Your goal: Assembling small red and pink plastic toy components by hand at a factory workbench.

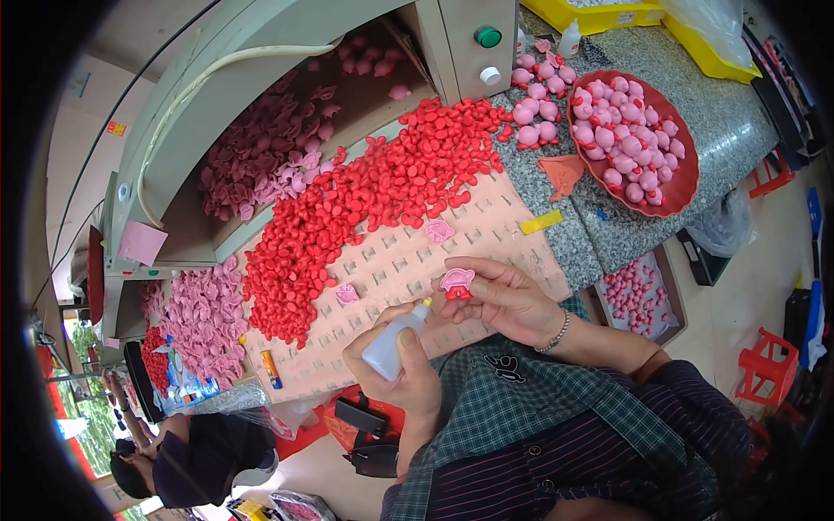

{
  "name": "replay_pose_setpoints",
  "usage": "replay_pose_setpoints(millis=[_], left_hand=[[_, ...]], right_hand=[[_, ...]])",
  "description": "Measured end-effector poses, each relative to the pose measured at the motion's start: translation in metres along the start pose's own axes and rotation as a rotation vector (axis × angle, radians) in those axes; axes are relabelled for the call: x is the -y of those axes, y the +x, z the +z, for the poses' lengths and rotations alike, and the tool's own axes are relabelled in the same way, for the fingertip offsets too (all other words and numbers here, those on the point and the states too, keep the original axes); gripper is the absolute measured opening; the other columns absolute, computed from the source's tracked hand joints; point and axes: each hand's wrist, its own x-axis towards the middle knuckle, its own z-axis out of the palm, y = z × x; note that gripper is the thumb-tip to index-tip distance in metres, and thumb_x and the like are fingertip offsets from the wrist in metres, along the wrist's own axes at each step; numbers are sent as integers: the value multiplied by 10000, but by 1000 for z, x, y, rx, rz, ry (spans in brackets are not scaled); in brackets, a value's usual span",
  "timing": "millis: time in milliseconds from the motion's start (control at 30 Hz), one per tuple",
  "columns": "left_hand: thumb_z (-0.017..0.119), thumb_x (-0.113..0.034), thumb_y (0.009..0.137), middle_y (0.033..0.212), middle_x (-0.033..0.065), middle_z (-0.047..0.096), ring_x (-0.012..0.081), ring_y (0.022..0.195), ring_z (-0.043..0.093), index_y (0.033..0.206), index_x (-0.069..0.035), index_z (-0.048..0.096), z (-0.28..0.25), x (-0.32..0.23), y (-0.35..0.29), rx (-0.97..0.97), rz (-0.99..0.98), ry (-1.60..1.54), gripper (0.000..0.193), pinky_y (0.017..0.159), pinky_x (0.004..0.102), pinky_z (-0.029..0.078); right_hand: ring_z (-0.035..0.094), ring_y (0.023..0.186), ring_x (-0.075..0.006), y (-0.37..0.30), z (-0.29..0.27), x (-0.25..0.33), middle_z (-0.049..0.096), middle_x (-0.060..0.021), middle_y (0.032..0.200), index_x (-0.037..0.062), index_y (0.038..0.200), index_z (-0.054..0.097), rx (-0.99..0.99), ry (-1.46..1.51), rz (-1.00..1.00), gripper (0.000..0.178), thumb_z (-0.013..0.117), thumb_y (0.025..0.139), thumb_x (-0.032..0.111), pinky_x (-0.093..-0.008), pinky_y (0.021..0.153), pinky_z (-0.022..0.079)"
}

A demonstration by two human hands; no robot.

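Note:
In my left hand (pixel 415 382) is a translucent squeeze bottle (pixel 387 350), its yellow-tipped nozzle tilted up beside my right hand (pixel 519 306). Fingers of the right hand pinch a small pink plastic piece (pixel 456 278) with red parts at its lower end. Whether the nozzle touches this piece, I cannot tell. Beneath both hands lies a pale pink mat (pixel 400 282) with rows of small slots. Two loose pink pieces rest on it, one pink piece (pixel 439 230) farther back and another pink piece (pixel 347 294) to the left. A long heap of red oval pieces (pixel 373 187) spreads behind them.
Pink shells (pixel 204 321) are piled at left, near a glue stick (pixel 271 369). A grey machine (pixel 182 113) arches over more pink parts. At right stands a red bowl (pixel 691 174) of pink figures; a red stool (pixel 769 369) is beyond. Another person (pixel 204 460) sits lower left.

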Motion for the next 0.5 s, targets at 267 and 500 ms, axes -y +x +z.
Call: replay_pose_setpoints(millis=[267,500], left_hand=[[601,-47,916,970,239,604,285,890,661,1040,41,427,3,2,-3,-31,52,-21,231,810,388,552],[581,-39,913,979,225,596,281,900,659,1047,40,429,3,5,-3,-17,37,-10,217,817,386,551]], right_hand=[[608,1169,-322,1,0,2,565,-202,1330,42,1419,437,-7,31,-7,409,482,1025,144,-409,957,523],[603,1178,-338,2,-4,-2,547,-230,1340,39,1416,432,-19,57,-33,405,479,1022,119,-432,1004,510]])
